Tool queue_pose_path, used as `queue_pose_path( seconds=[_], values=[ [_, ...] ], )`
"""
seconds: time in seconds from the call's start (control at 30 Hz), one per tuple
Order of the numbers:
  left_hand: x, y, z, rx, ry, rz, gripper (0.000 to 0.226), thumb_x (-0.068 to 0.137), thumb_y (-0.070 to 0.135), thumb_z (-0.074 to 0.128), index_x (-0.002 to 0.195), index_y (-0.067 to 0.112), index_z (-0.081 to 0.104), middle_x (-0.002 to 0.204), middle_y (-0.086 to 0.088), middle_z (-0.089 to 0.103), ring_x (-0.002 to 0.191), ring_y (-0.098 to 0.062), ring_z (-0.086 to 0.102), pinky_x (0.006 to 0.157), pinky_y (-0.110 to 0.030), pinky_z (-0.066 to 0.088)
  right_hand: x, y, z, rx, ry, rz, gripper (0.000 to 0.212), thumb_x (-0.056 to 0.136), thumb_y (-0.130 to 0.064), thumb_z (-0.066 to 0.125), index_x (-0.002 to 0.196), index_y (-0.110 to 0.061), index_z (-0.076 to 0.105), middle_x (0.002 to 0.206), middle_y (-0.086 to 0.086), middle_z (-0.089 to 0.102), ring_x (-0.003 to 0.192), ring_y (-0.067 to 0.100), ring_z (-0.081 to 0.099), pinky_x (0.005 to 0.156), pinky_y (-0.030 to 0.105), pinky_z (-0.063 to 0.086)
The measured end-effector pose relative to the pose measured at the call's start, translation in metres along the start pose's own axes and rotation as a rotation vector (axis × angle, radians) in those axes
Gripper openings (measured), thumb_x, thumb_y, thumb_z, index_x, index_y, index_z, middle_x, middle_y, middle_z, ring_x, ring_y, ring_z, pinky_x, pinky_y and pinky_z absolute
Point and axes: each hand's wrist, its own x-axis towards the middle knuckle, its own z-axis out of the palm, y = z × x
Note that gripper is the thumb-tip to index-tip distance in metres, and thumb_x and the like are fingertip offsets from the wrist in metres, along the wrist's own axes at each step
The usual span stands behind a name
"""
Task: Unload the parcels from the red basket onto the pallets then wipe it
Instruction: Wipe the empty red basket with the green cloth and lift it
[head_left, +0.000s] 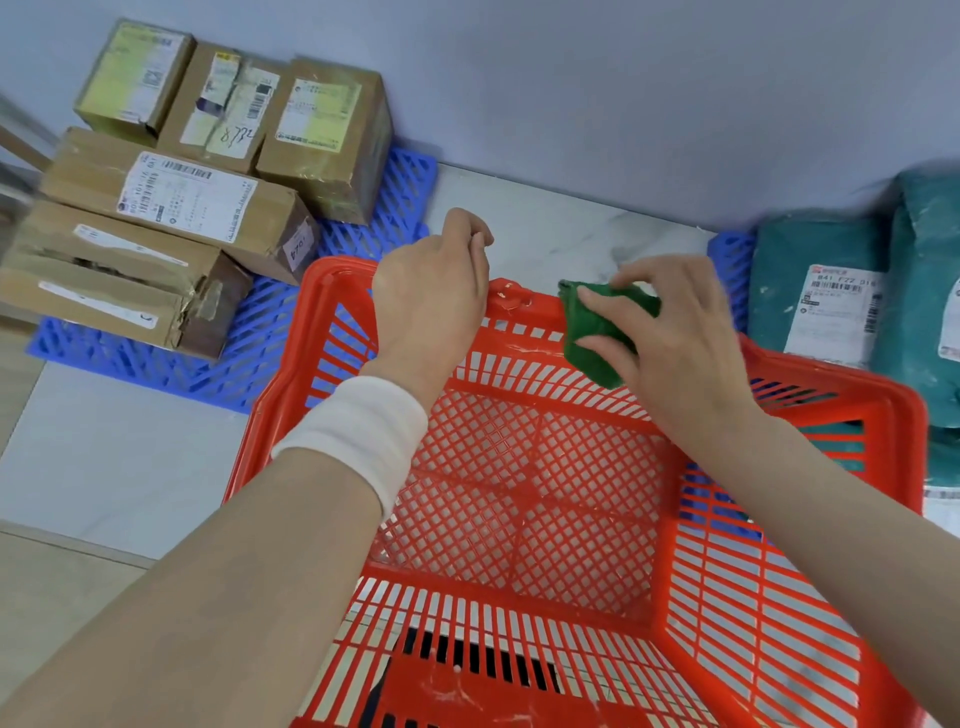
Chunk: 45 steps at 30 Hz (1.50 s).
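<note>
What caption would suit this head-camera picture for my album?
Left hand steadies the empty red plastic basket while the right hand wipes its far rim with a green cloth.

Head view, single camera: looks steeply down and forward from above, close over red basket (597, 519); blue pallets (384, 182) and wall at far edge.

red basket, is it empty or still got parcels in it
Empty: the red basket shows only bare mesh floor. The right hand presses a green cloth on its far rim.
</note>
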Motion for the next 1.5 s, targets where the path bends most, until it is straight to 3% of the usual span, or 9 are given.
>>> queue_pose_path(
  seconds=[0.17, 0.47, 0.7, 0.83, 0.9, 1.0, 1.17, 1.37, 1.5],
  values=[
    [0.001, -0.001, 0.0, -0.029, 0.011, -0.013, 0.027, 0.094, 0.022, 0.033, 0.103, 0.015, 0.057, 0.06, -0.001, 0.047, 0.054, -0.025, 0.046, 0.053, -0.033, 0.027, 0.016, -0.028, 0.019, 0.121, -0.008, -0.031, 0.034, 0.079, -0.016, 0.069, 0.107, 0.004, 0.066, 0.096, 0.021, 0.064, 0.085, 0.038, 0.06, 0.076, 0.043, 0.05],
    [0.002, -0.004, 0.001, -0.016, 0.004, 0.004, 0.025, 0.094, 0.022, 0.034, 0.103, 0.015, 0.056, 0.058, -0.002, 0.047, 0.052, -0.023, 0.044, 0.052, -0.032, 0.025, -0.022, 0.026, -0.012, -0.315, -0.148, -0.036, 0.041, 0.083, -0.03, 0.062, 0.11, 0.0, 0.06, 0.097, 0.019, 0.062, 0.083, 0.038, 0.058, 0.074, 0.045, 0.047],
    [0.0, -0.002, 0.001, -0.012, 0.003, 0.014, 0.026, 0.094, 0.023, 0.032, 0.104, 0.016, 0.056, 0.061, -0.002, 0.049, 0.054, -0.023, 0.046, 0.053, -0.034, 0.029, 0.015, 0.018, 0.012, -0.152, -0.129, 0.307, 0.049, 0.097, -0.042, 0.031, 0.09, -0.001, 0.056, 0.084, 0.019, 0.062, 0.065, 0.029, 0.043, 0.056, 0.031, 0.023],
    [0.0, -0.001, -0.001, -0.006, 0.02, 0.018, 0.026, 0.092, 0.023, 0.033, 0.101, 0.016, 0.057, 0.06, -0.002, 0.047, 0.053, -0.023, 0.044, 0.053, -0.033, 0.027, 0.034, 0.022, 0.015, -0.114, -0.315, 0.5, 0.05, 0.1, -0.04, 0.028, 0.104, -0.002, 0.059, 0.089, 0.019, 0.06, 0.077, 0.033, 0.05, 0.065, 0.034, 0.028],
    [-0.001, -0.001, -0.001, 0.014, 0.024, 0.028, 0.026, 0.093, 0.024, 0.033, 0.1, 0.015, 0.057, 0.06, -0.001, 0.047, 0.053, -0.022, 0.043, 0.053, -0.033, 0.026, 0.04, 0.03, 0.007, 0.101, -0.329, 0.567, 0.049, 0.099, -0.044, 0.029, 0.085, -0.006, 0.058, 0.079, 0.01, 0.051, 0.076, 0.028, 0.044, 0.066, 0.031, 0.028],
    [-0.001, -0.001, -0.002, 0.059, 0.006, 0.06, 0.031, 0.095, 0.03, 0.03, 0.095, 0.013, 0.056, 0.063, -0.006, 0.053, 0.055, -0.027, 0.05, 0.054, -0.034, 0.027, 0.027, 0.041, -0.017, 0.326, -0.195, 0.406, 0.038, 0.096, -0.042, 0.038, 0.063, -0.024, 0.04, 0.063, -0.003, 0.044, 0.069, 0.023, 0.042, 0.062, 0.029, 0.022],
    [0.0, -0.002, -0.008, 0.118, -0.095, 0.17, 0.047, 0.098, 0.041, 0.026, 0.08, 0.009, 0.056, 0.062, -0.008, 0.045, 0.056, -0.029, 0.047, 0.053, -0.035, 0.033, -0.003, 0.036, -0.017, -0.052, -0.367, 0.093, 0.058, 0.087, -0.058, 0.036, 0.122, -0.015, 0.054, 0.105, 0.008, 0.059, 0.097, 0.026, 0.053, 0.079, 0.037, 0.041],
    [0.004, -0.01, -0.017, 0.054, -0.229, 0.272, 0.054, 0.092, 0.055, 0.016, 0.079, 0.017, 0.052, 0.066, -0.004, 0.048, 0.063, -0.023, 0.048, 0.055, -0.032, 0.03, 0.011, 0.023, 0.009, -0.196, -0.206, 0.254, 0.047, 0.094, -0.051, 0.026, 0.083, -0.012, 0.049, 0.076, 0.01, 0.058, 0.063, 0.024, 0.039, 0.053, 0.03, 0.023],
    [0.005, -0.01, -0.016, 0.092, -0.256, 0.264, 0.06, 0.086, 0.064, 0.018, 0.089, 0.019, 0.057, 0.07, 0.0, 0.048, 0.065, -0.018, 0.045, 0.056, -0.03, 0.028, 0.027, 0.029, 0.013, -0.226, -0.362, 0.339, 0.061, 0.096, -0.041, 0.01, 0.108, -0.006, 0.059, 0.084, 0.017, 0.058, 0.067, 0.026, 0.038, 0.052, 0.031, 0.026]
  ],
)
